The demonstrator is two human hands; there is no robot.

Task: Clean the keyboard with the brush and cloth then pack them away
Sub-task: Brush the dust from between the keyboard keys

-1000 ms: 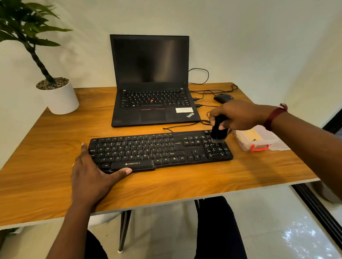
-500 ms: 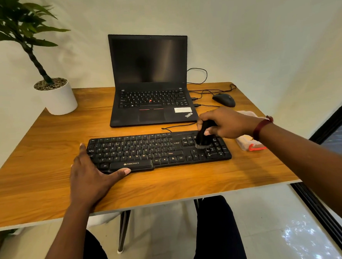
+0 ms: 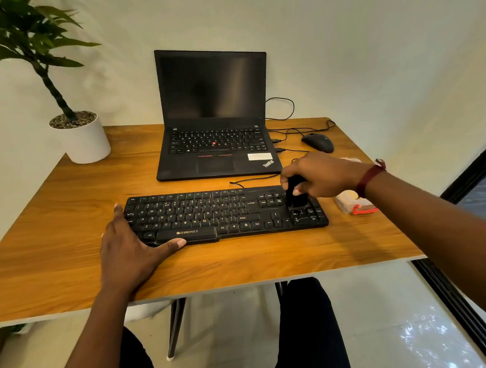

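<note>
A black keyboard [image 3: 209, 214] lies across the middle of the wooden table [image 3: 67, 223]. My right hand [image 3: 318, 176] grips a small black brush [image 3: 295, 197], whose bristles touch the keys at the number pad on the keyboard's right end. My left hand [image 3: 129, 247] rests flat at the keyboard's left end, fingers along its side and thumb against the front edge near the space bar. A small clear box with an orange clasp [image 3: 354, 204] sits to the right of the keyboard, partly hidden by my right wrist. No cloth can be made out.
An open black laptop [image 3: 216, 145] stands behind the keyboard, with cables [image 3: 283, 116] and a black mouse [image 3: 317, 142] to its right. A potted plant in a white pot [image 3: 82, 139] occupies the far left corner. The table's front edge is near my knees.
My right hand swept the brush leftward off the number pad and then came back to it. My left hand stayed at the keyboard's left end.
</note>
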